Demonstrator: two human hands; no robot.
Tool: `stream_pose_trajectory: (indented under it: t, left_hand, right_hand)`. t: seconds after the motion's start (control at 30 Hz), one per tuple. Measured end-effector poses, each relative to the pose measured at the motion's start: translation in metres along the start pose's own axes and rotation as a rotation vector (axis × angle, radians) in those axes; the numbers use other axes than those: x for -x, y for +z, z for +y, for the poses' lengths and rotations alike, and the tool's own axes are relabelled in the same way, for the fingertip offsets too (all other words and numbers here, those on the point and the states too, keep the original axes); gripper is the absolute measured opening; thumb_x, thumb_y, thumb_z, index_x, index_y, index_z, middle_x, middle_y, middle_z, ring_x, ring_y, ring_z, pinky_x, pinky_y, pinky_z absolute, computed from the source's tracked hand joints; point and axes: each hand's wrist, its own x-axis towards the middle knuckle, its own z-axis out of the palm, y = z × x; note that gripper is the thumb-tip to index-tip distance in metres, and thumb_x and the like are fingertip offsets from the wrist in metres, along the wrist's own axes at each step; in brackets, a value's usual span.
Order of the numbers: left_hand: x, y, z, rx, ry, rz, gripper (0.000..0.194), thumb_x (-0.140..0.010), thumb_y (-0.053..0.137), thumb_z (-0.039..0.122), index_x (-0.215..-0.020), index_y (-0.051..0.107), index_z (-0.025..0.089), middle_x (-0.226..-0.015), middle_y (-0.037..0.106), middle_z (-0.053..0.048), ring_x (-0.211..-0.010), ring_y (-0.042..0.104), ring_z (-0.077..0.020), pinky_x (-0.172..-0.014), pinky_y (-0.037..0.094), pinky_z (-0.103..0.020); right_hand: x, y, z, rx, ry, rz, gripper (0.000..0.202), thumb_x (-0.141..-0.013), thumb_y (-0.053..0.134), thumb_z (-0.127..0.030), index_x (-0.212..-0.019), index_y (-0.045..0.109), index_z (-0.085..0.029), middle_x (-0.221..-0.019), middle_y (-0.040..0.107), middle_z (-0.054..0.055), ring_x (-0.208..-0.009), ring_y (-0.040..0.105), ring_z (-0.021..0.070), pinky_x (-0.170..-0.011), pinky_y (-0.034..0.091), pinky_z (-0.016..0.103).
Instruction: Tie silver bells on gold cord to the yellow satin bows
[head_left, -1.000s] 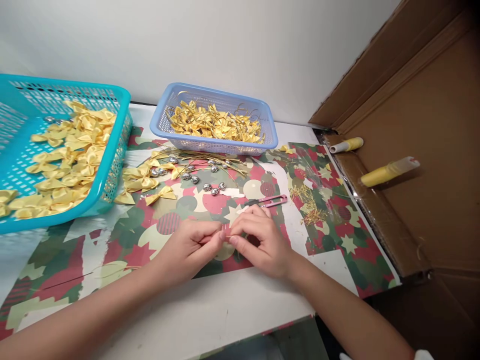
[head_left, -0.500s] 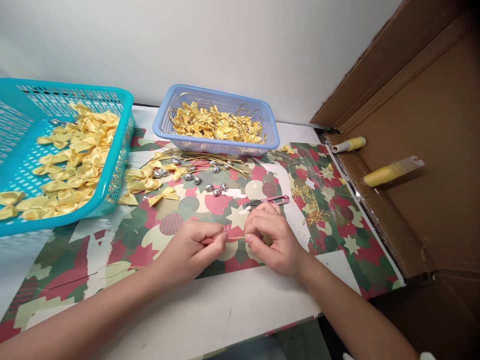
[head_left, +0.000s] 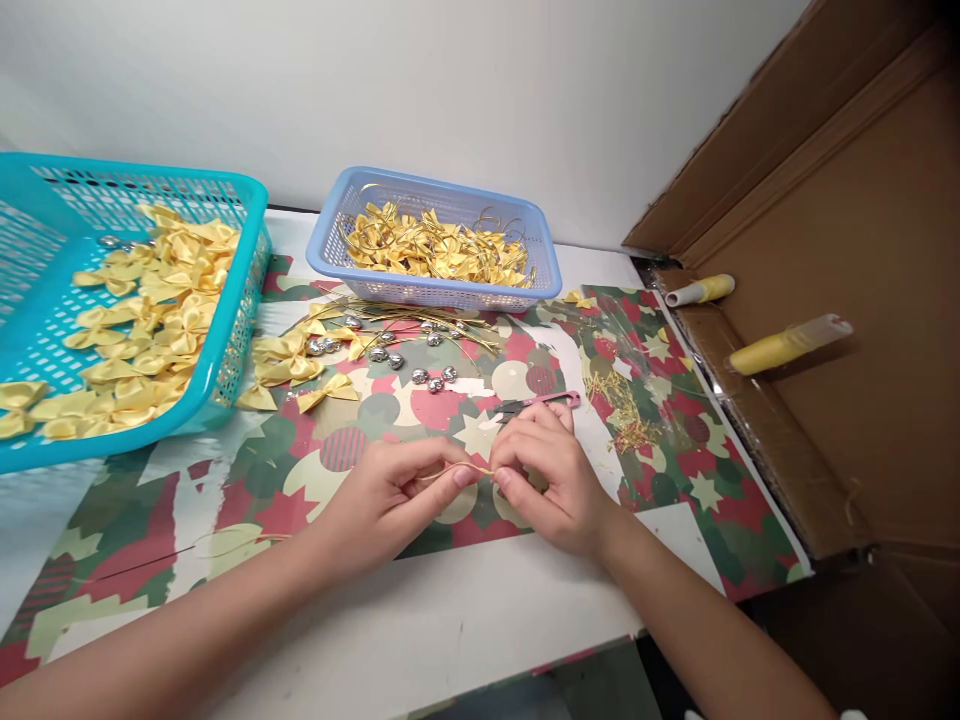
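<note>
A thin gold cord [head_left: 478,466] runs between my two hands over the patterned table covering. My left hand [head_left: 394,495] pinches it between thumb and forefinger, the cord curving across the fingertips. Close by, my right hand [head_left: 551,485] pinches the cord too; its lower fingers are curled and partly hidden. Just behind the right hand lie pink-handled snips [head_left: 559,399], partly covered by it. Silver bells [head_left: 435,384] sit farther back, beside loose yellow bows [head_left: 328,393] and a bundle of gold cords [head_left: 420,311].
At left stands a teal basket [head_left: 255,195] of yellow bows; a blue basket [head_left: 450,293] at the back holds bows with gold cords. Gold clippings [head_left: 634,432] lie at right. Two yellow-wrapped tubes [head_left: 780,348] stick out from the cardboard wall [head_left: 847,230].
My left hand has shifted slightly right and its thumb has extended toward the right hand. The gap between the hands has narrowed, and the cord now bows upward instead of running straight.
</note>
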Motion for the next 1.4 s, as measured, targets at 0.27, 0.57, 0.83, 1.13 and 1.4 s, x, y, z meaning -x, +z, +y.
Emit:
stream_pose_trajectory:
  t: [0.27, 0.57, 0.83, 1.13, 1.4]
  left_hand:
    - [0.000, 0.000, 0.000, -0.024, -0.001, 0.036, 0.026, -0.092, 0.048, 0.029, -0.079, 0.066, 0.015, -0.054, 0.044, 0.005, -0.045, 0.033, -0.0066, -0.040, 0.024, -0.018]
    - [-0.001, 0.002, -0.001, -0.097, 0.005, 0.012, 0.028, -0.092, 0.046, 0.030, -0.073, 0.061, 0.015, -0.052, 0.039, 0.006, -0.045, 0.029, -0.0055, -0.040, 0.022, -0.017]
    - [-0.002, 0.002, -0.004, -0.175, 0.045, 0.007, 0.028, -0.092, 0.046, 0.028, -0.071, 0.058, 0.016, -0.051, 0.039, 0.007, -0.045, 0.029, -0.0054, -0.042, 0.022, -0.017]
    - [0.001, 0.003, -0.005, -0.180, 0.064, 0.035, 0.025, -0.092, 0.047, 0.025, -0.071, 0.058, 0.016, -0.053, 0.044, 0.006, -0.046, 0.031, -0.0050, -0.042, 0.024, -0.016]
    - [0.000, 0.003, -0.005, -0.150, 0.058, 0.033, 0.026, -0.092, 0.046, 0.025, -0.070, 0.057, 0.016, -0.052, 0.043, 0.007, -0.045, 0.032, -0.0051, -0.042, 0.027, -0.016]
  right_hand:
    - [0.000, 0.002, 0.001, -0.002, 0.025, -0.044, 0.018, -0.085, 0.044, -0.017, -0.069, 0.050, -0.020, -0.070, 0.062, -0.002, -0.074, 0.045, 0.0162, -0.075, 0.024, 0.037]
    - [-0.002, 0.009, -0.004, 0.016, 0.033, 0.090, 0.007, -0.075, 0.053, -0.018, -0.070, 0.057, -0.020, -0.072, 0.067, -0.003, -0.074, 0.050, 0.0157, -0.079, 0.026, 0.038]
    - [-0.002, 0.014, -0.005, 0.044, 0.044, 0.096, 0.014, -0.073, 0.056, -0.015, -0.061, 0.051, -0.018, -0.062, 0.063, -0.005, -0.070, 0.048, 0.0141, -0.078, 0.025, 0.037]
    - [-0.002, 0.014, -0.001, 0.028, 0.109, 0.116, 0.014, -0.069, 0.055, -0.014, -0.058, 0.048, -0.018, -0.060, 0.060, -0.005, -0.066, 0.046, 0.0131, -0.078, 0.027, 0.036]
    - [-0.001, 0.012, 0.000, 0.021, 0.149, 0.104, 0.014, -0.068, 0.055, -0.015, -0.057, 0.047, -0.018, -0.056, 0.057, -0.005, -0.066, 0.045, 0.0136, -0.079, 0.028, 0.037]
